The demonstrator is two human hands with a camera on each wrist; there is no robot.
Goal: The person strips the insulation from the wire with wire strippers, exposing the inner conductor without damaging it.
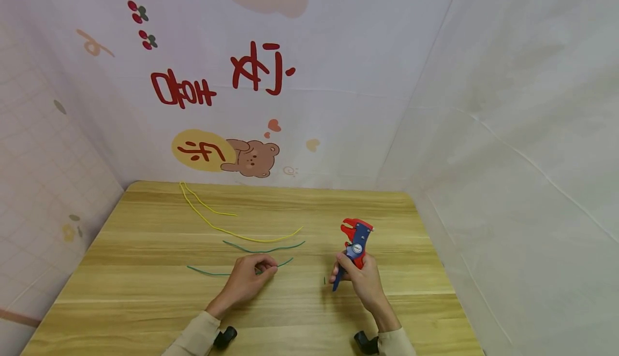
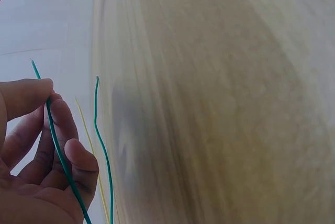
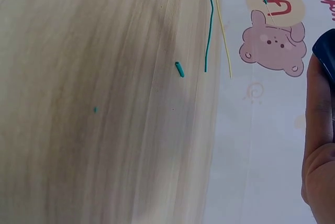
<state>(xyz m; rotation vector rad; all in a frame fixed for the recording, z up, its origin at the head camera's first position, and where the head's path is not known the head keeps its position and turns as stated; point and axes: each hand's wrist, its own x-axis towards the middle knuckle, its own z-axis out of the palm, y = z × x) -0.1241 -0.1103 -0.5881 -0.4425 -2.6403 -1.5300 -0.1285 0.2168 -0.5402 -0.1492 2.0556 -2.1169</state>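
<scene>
My left hand (image 1: 249,279) pinches a green wire (image 1: 285,262) between thumb and fingertips, close to one end. The rest of this wire passes behind the hand toward the left. In the right wrist view, a thin bare strand (image 3: 270,13) sticks out of the green covering at the wire's end. My right hand (image 1: 360,278) grips a red and blue wire stripper (image 1: 358,240) by its handles, the red jaws pointing up and away with nothing between them. Between the hands, a short cut piece of green insulation (image 3: 179,69) lies on the table.
Farther back on the wooden table (image 1: 145,227) lie a second green wire (image 1: 263,251) and a long, folded yellow wire (image 1: 208,223). A tiny green scrap (image 3: 95,110) is nearer the front. White printed cloth (image 1: 338,130) rises behind the table and at both sides.
</scene>
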